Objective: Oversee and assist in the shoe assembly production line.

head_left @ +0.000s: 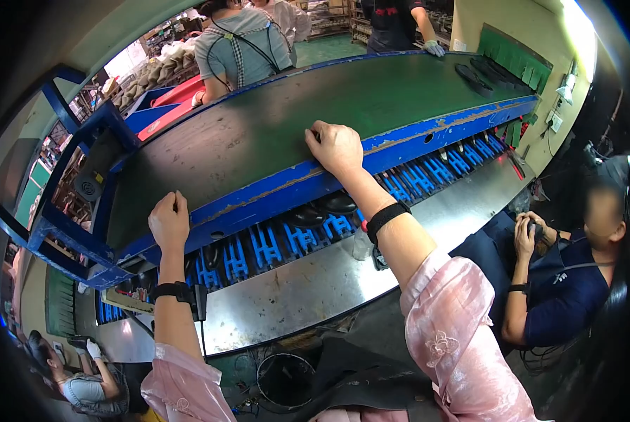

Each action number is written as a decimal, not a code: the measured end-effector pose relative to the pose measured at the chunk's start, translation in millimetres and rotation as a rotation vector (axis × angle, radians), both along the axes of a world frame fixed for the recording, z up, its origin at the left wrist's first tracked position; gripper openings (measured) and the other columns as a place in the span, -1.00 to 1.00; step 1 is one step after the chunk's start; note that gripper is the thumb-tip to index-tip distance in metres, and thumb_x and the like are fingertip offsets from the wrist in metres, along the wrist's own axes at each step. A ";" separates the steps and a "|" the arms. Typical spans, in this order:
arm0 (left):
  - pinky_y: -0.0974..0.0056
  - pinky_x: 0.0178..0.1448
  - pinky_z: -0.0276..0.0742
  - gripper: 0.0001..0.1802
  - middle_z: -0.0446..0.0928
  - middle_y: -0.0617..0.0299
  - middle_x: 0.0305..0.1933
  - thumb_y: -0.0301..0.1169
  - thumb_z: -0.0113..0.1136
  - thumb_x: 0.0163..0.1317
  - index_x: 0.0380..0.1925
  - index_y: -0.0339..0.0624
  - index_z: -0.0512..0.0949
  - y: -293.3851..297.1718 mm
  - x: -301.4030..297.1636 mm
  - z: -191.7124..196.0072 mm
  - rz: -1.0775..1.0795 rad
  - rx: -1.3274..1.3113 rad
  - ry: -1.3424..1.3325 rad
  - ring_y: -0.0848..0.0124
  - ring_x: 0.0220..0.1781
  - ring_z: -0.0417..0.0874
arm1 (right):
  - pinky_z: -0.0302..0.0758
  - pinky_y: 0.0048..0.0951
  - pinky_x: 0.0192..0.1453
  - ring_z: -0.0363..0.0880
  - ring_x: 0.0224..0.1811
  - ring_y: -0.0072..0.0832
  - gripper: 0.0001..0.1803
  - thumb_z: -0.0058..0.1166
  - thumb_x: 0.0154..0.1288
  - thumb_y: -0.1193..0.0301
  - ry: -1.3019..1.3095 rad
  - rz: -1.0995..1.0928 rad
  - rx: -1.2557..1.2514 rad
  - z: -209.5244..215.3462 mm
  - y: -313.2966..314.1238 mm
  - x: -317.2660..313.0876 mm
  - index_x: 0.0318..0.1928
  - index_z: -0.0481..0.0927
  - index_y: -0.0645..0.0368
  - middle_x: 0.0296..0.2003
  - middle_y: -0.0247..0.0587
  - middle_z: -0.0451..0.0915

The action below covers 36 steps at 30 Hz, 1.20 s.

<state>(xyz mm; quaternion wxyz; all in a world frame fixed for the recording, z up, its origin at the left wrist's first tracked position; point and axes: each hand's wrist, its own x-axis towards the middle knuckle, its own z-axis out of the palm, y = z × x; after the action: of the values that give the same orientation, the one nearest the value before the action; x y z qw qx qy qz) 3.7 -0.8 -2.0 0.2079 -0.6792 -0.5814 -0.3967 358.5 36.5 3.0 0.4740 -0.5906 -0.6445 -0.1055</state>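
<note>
My left hand is closed in a fist at the near edge of a green conveyor belt, with nothing visible in it. Further right and farther up, my right hand is also curled into a fist, over the belt's chipped blue side rail. No object shows between its fingers either. Dark shoe soles lie on the belt's far right end. Under the rail, black shoes sit among a row of blue brackets.
A steel bench top runs below the brackets, with a clear container on it. A blue frame stands at left. A seated person is close at right; others stand beyond the belt. A black bucket is below.
</note>
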 end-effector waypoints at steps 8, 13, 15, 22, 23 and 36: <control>0.00 -0.35 0.44 -0.65 0.47 -0.03 -0.58 -0.36 0.19 0.29 -0.63 -0.29 0.41 0.7 -1.8 -1.2 -0.001 0.012 0.001 -0.03 -0.49 0.54 | 0.62 -0.11 -0.26 0.68 -0.44 -0.09 -0.76 0.17 0.25 0.23 -0.010 0.004 -0.034 3.1 -2.2 -1.9 -0.44 0.69 0.10 -0.55 -0.06 0.66; 0.00 -0.35 0.45 -0.65 0.47 -0.03 -0.58 -0.36 0.20 0.29 -0.63 -0.28 0.41 1.9 -1.3 -1.7 0.008 0.018 0.001 -0.02 -0.49 0.55 | 0.62 -0.11 -0.27 0.68 -0.44 -0.09 -0.76 0.16 0.26 0.22 -0.011 -0.002 -0.021 1.5 -1.0 -0.4 -0.43 0.69 0.09 -0.54 -0.06 0.66; 0.00 -0.35 0.45 -0.65 0.47 -0.03 -0.59 -0.37 0.20 0.29 -0.63 -0.28 0.41 1.6 -1.4 -1.7 0.006 0.023 0.004 -0.02 -0.49 0.55 | 0.62 -0.11 -0.27 0.68 -0.43 -0.10 -0.76 0.16 0.26 0.22 -0.007 -0.001 -0.030 1.1 -0.4 0.0 -0.43 0.69 0.09 -0.54 -0.07 0.66; -0.02 -0.36 0.43 -0.65 0.45 -0.02 -0.59 -0.38 0.19 0.30 -0.63 -0.28 0.40 1.3 -0.1 -0.5 -0.007 0.045 0.027 -0.01 -0.50 0.53 | 0.62 -0.12 -0.27 0.68 -0.42 -0.11 -0.75 0.16 0.26 0.20 -0.013 -0.014 -0.044 2.2 -1.3 0.0 -0.44 0.68 0.08 -0.54 -0.08 0.66; -0.02 -0.36 0.43 -0.65 0.45 -0.02 -0.59 -0.38 0.19 0.30 -0.63 -0.28 0.40 0.8 -1.4 -0.1 -0.004 0.044 0.030 -0.01 -0.50 0.53 | 0.62 -0.12 -0.27 0.68 -0.43 -0.11 -0.75 0.16 0.26 0.20 -0.013 -0.010 -0.036 2.4 -1.4 -1.6 -0.43 0.68 0.08 -0.54 -0.08 0.66; -0.01 -0.31 0.44 -0.67 0.46 -0.02 -0.56 -0.36 0.17 0.31 -0.61 -0.26 0.42 -1.0 2.6 3.1 -0.021 0.046 0.036 0.01 -0.42 0.55 | 0.62 -0.13 -0.29 0.69 -0.44 -0.12 -0.76 0.18 0.25 0.21 -0.027 -0.018 -0.014 2.1 -1.5 0.9 -0.43 0.70 0.08 -0.56 -0.10 0.66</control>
<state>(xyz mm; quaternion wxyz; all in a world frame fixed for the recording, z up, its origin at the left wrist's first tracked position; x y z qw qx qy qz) 6.4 -1.8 1.1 0.2297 -0.6874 -0.5610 -0.4001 359.4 35.0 5.1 0.4603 -0.5980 -0.6463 -0.1132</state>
